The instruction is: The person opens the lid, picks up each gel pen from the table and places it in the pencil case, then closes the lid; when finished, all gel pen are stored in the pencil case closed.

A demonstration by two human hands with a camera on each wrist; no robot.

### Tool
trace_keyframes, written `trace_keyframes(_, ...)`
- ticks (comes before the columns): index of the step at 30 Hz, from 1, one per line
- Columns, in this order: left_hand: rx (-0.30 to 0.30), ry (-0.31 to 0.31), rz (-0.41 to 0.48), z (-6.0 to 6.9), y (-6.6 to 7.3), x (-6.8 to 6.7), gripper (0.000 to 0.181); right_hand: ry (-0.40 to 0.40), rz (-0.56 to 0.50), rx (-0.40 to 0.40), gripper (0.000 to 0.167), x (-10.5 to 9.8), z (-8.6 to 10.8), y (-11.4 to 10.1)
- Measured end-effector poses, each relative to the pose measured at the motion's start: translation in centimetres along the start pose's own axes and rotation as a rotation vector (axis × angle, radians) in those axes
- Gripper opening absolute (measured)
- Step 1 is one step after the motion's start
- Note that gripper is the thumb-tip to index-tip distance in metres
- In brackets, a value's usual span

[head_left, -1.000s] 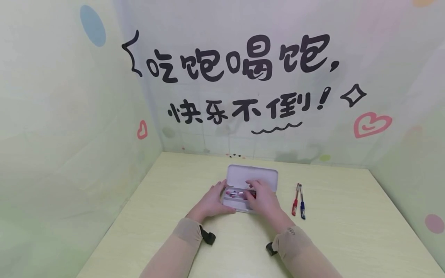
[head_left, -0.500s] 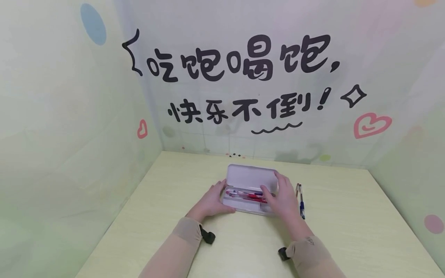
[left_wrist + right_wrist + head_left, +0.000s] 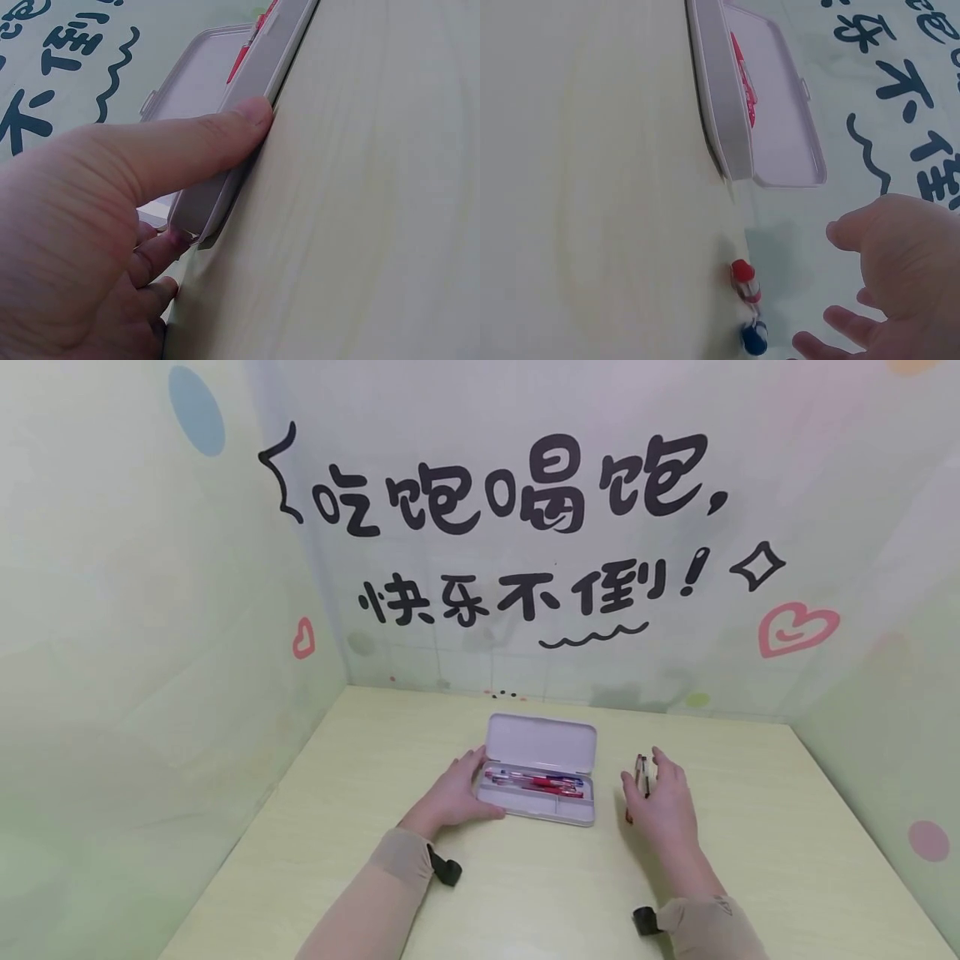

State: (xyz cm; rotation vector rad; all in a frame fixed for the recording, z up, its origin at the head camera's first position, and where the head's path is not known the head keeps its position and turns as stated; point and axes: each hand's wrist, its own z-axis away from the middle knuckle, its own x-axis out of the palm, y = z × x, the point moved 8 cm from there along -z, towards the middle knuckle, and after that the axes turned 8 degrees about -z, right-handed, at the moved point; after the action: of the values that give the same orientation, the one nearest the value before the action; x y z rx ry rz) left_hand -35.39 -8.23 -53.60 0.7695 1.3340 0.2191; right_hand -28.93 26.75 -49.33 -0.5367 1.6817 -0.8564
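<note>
An open pencil case (image 3: 576,811) lies with its lid (image 3: 542,740) raised toward the back wall. Several red and blue pens (image 3: 551,783) rest in its rear compartment. My left hand (image 3: 452,796) grips the left end, the thumb (image 3: 217,142) along the front wall and fingers round the end. To the right, my right hand (image 3: 666,803) hovers over two loose pens, fingers apart and holding nothing. In the right wrist view the red pen (image 3: 744,277) and the blue pen (image 3: 754,337) lie side by side; in the head view that hand partly covers them.
The pale wooden table (image 3: 525,893) stretches around the case. A printed fabric wall (image 3: 450,668) with large black characters stands behind it, and more fabric encloses both sides. Dark wrist cameras sit on both sleeves.
My right hand has moved right, from over the pens inside the case to over the two loose pens. My left hand has kept its hold on the case.
</note>
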Motion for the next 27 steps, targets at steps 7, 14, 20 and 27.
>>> trace_keyframes(7, 0.011, 0.007, 0.009, 0.0, 0.0, 0.0, 0.126, -0.097, 0.045, 0.065, 0.086, -0.6, 0.2, 2.2)
trace_keyframes(14, 0.014, 0.010, -0.003, -0.1, 0.0, -0.1, 0.126, -0.115, 0.117, 0.036, 0.077, -0.7, 0.3, 2.8)
trace_keyframes(20, 0.017, 0.009, 0.008, 0.0, 0.1, -0.1, 0.126, -0.099, 0.194, 0.033, 0.069, -0.9, 0.3, 3.1)
trace_keyframes(27, 0.022, 0.012, 0.001, 0.0, 0.3, -0.1, 0.125, -0.081, 0.179, 0.068, 0.053, -1.4, 0.1, 3.8)
